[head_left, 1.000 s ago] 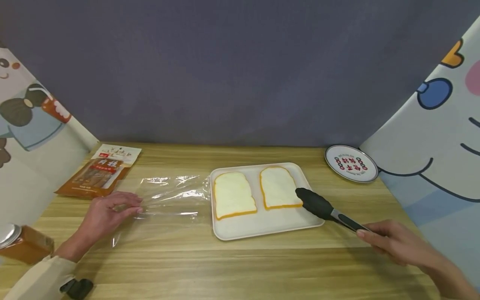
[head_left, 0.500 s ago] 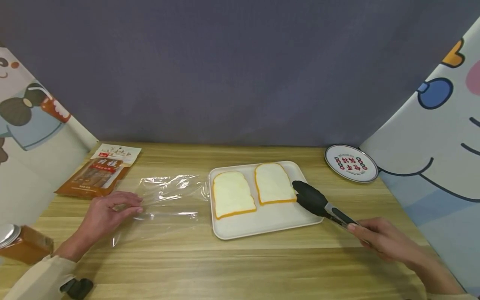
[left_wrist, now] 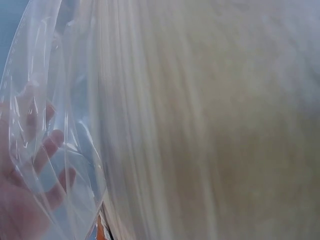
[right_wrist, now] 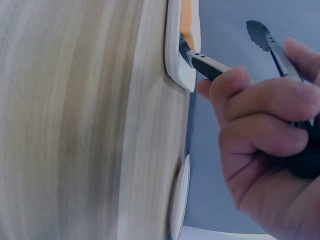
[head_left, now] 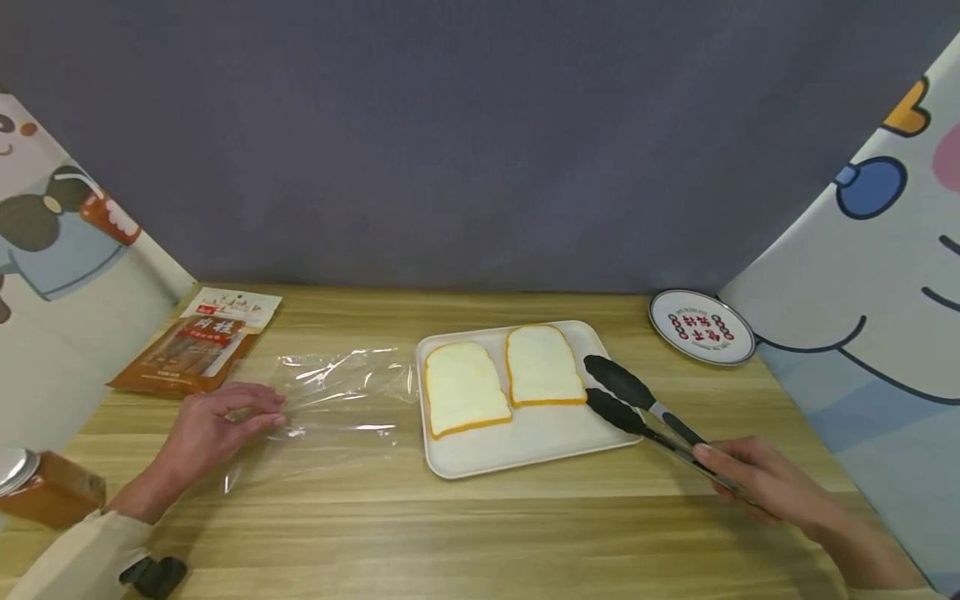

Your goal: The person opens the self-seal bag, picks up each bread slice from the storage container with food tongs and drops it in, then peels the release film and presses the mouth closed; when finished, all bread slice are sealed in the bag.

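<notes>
The right hand (head_left: 763,483) keeps a closed grip round the tongs (head_left: 621,383), whose arms are spread, one tip by the lower corner of the right slice (head_left: 545,367) and the other raised above it. Both that and the left slice (head_left: 465,387) lie flat in the white tray (head_left: 540,442) on the counter (head_left: 450,542). The left hand (head_left: 213,433) pinches the clear bag (head_left: 348,392), which reaches the tray's left edge, with a brown packet (head_left: 202,346) behind that hand and a plate (head_left: 703,327) beyond the tongs.
</notes>
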`<action>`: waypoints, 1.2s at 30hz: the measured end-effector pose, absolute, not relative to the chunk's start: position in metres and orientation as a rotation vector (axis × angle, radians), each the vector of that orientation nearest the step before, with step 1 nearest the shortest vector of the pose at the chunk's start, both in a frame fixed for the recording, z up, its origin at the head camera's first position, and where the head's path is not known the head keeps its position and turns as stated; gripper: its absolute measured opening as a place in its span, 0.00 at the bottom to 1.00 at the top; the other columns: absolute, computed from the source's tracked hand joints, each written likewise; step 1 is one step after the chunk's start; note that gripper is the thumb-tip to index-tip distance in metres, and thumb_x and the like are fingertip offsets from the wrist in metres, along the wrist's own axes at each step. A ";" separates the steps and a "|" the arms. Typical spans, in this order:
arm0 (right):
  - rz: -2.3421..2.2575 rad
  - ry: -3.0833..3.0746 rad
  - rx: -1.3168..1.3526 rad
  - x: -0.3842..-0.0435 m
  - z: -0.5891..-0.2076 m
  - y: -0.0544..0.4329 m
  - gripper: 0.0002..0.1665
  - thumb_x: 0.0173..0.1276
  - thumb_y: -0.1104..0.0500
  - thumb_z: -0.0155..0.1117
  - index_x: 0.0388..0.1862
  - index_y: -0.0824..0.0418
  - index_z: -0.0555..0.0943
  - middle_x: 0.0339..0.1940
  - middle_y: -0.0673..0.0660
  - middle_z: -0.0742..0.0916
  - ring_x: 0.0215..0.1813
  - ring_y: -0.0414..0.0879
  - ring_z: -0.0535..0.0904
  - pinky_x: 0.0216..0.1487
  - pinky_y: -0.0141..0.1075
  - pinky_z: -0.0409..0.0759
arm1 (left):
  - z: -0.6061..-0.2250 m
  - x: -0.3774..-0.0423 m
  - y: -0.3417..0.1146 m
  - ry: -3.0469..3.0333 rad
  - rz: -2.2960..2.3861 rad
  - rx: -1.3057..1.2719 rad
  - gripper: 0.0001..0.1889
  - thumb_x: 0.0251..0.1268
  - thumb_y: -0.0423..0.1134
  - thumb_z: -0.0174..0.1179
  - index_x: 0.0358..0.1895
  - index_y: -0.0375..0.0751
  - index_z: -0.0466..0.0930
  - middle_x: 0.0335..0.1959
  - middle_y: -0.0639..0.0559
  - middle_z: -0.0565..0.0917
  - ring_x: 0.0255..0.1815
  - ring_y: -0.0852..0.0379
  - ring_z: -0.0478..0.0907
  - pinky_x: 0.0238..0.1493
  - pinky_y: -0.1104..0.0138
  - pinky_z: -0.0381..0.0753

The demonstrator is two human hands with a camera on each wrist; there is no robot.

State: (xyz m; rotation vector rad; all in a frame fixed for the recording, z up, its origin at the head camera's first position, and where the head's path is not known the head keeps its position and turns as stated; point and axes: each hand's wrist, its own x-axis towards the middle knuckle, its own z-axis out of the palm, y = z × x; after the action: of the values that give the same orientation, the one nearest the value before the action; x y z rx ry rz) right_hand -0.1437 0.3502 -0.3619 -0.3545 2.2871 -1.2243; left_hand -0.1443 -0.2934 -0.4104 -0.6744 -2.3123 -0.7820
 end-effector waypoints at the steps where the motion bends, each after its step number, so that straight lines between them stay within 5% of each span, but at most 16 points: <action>1: -1.226 2.287 -0.355 -0.144 -0.362 0.350 0.27 0.80 0.51 0.39 0.25 0.67 0.71 0.14 0.55 0.74 0.07 0.35 0.56 0.04 0.35 0.63 | -0.410 -0.144 -0.293 -2.313 -0.786 -0.672 0.18 0.28 0.23 0.77 0.28 0.43 0.86 0.31 0.54 0.86 0.41 0.70 0.78 0.42 0.84 0.72; 7: -1.244 2.250 -0.289 -0.146 -0.363 0.348 0.31 0.80 0.47 0.35 0.43 0.76 0.73 0.18 0.59 0.76 0.08 0.37 0.57 0.04 0.34 0.63 | -0.409 -0.144 -0.293 -2.319 -0.788 -0.658 0.17 0.28 0.23 0.77 0.28 0.43 0.86 0.31 0.55 0.86 0.42 0.72 0.78 0.43 0.84 0.71; 10: -1.273 2.197 -0.245 -0.147 -0.362 0.351 0.35 0.80 0.46 0.35 0.58 0.79 0.66 0.21 0.60 0.77 0.08 0.39 0.56 0.04 0.35 0.61 | -0.409 -0.145 -0.292 -2.317 -0.783 -0.662 0.17 0.28 0.23 0.77 0.28 0.43 0.86 0.31 0.55 0.86 0.42 0.72 0.78 0.42 0.84 0.71; 13: -1.279 2.148 -0.264 -0.148 -0.360 0.354 0.37 0.80 0.47 0.35 0.62 0.83 0.61 0.20 0.59 0.76 0.07 0.42 0.53 0.03 0.38 0.59 | -0.410 -0.145 -0.293 -2.316 -0.781 -0.668 0.17 0.27 0.23 0.76 0.28 0.43 0.86 0.31 0.55 0.86 0.42 0.72 0.78 0.42 0.84 0.71; 15: -1.269 2.128 -0.287 -0.149 -0.357 0.355 0.36 0.80 0.47 0.35 0.60 0.82 0.64 0.19 0.57 0.76 0.07 0.44 0.52 0.03 0.37 0.60 | -0.410 -0.145 -0.293 -2.318 -0.784 -0.668 0.17 0.28 0.23 0.76 0.28 0.43 0.86 0.31 0.55 0.86 0.42 0.72 0.78 0.42 0.84 0.71; 18: -1.260 2.107 -0.353 -0.150 -0.355 0.355 0.31 0.80 0.50 0.35 0.44 0.79 0.72 0.18 0.56 0.75 0.06 0.50 0.48 0.02 0.38 0.61 | -0.410 -0.145 -0.293 -2.312 -0.787 -0.668 0.18 0.27 0.23 0.77 0.27 0.44 0.86 0.31 0.55 0.86 0.41 0.71 0.78 0.42 0.84 0.71; 22: -1.216 2.171 -0.376 -0.148 -0.354 0.348 0.28 0.79 0.51 0.40 0.27 0.72 0.69 0.14 0.52 0.71 0.06 0.45 0.49 0.03 0.35 0.60 | -0.410 -0.146 -0.293 -2.292 -0.797 -0.674 0.18 0.26 0.23 0.77 0.27 0.44 0.86 0.30 0.54 0.86 0.40 0.67 0.80 0.43 0.84 0.71; 28: -1.128 2.352 -0.258 -0.141 -0.359 0.336 0.26 0.73 0.48 0.53 0.30 0.71 0.72 0.13 0.50 0.68 0.09 0.37 0.55 0.07 0.29 0.57 | -0.409 -0.145 -0.292 -2.308 -0.794 -0.660 0.18 0.27 0.23 0.77 0.27 0.45 0.86 0.31 0.55 0.86 0.40 0.68 0.79 0.44 0.84 0.71; 36: -1.214 2.196 -0.162 -0.144 -0.362 0.340 0.31 0.74 0.45 0.50 0.33 0.77 0.69 0.15 0.54 0.72 0.07 0.39 0.57 0.06 0.29 0.60 | -0.409 -0.146 -0.290 -2.313 -0.774 -0.649 0.17 0.27 0.24 0.77 0.27 0.44 0.86 0.31 0.55 0.86 0.40 0.70 0.79 0.44 0.84 0.70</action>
State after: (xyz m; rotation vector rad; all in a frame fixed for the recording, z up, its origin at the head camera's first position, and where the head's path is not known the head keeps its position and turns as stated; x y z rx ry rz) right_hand -0.1444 0.3402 -0.3616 -0.1620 2.1958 -1.2145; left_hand -0.1464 -0.2905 -0.4092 -0.6494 -2.3132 -0.7742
